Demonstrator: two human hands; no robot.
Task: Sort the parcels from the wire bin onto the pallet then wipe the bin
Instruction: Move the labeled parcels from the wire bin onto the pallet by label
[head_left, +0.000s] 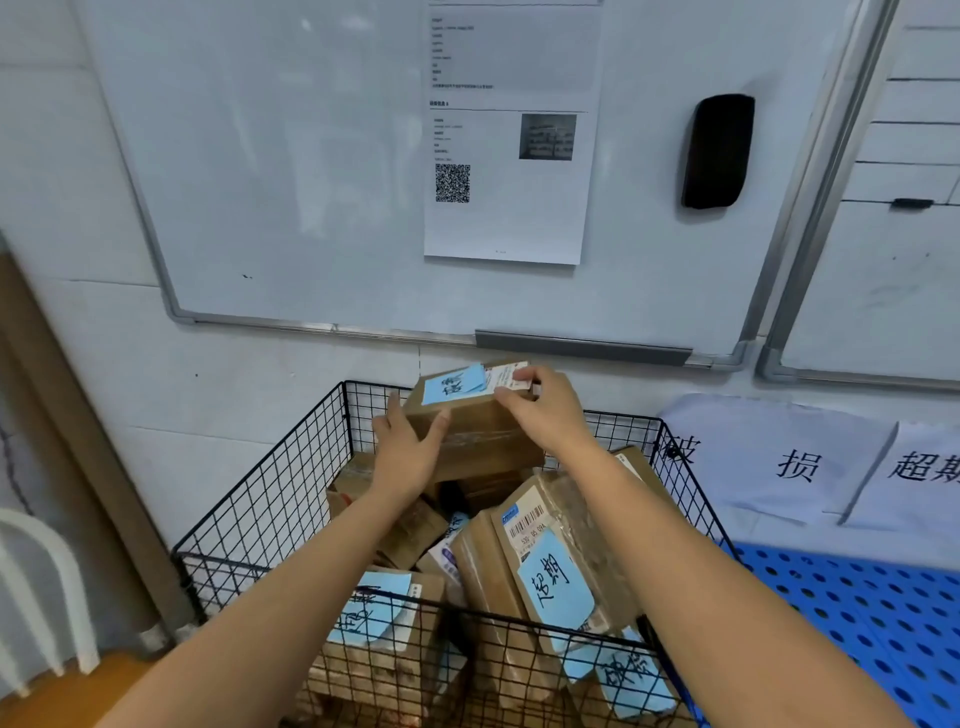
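- The left grip (410, 452) clasps the parcel (467, 431) at its left edge, with the thumb on the near face and the fingers up the side. The right grip (545, 410) curls over the top right corner, fingertips on the white label (511, 375). Both hold by edges only, so a heavy or lopsided load could twist the box out downward.
- Glossy tape crosses the near face close to the left thumb, and a slip there seems the likeliest start of a drop.
- The blue note (454, 385) on top looks loosely stuck. The right fingers could peel it off in brushing past, and the sorting mark would be lost.
- The parcel is at the far end of the wire bin (260, 499), up at rim height and close to the wall. Whether it is clear of the pile below, I cannot tell. A low swing to the right could snag it on the rim wire.
- Under it the remaining parcels (478, 566) lie jumbled and leaning, so a dropped box might topple or dent them.
- The blue pallet (857, 623) lies right of the bin, below the paper signs (779, 457). Matching the note to the wrong sign would land the parcel in the wrong spot.
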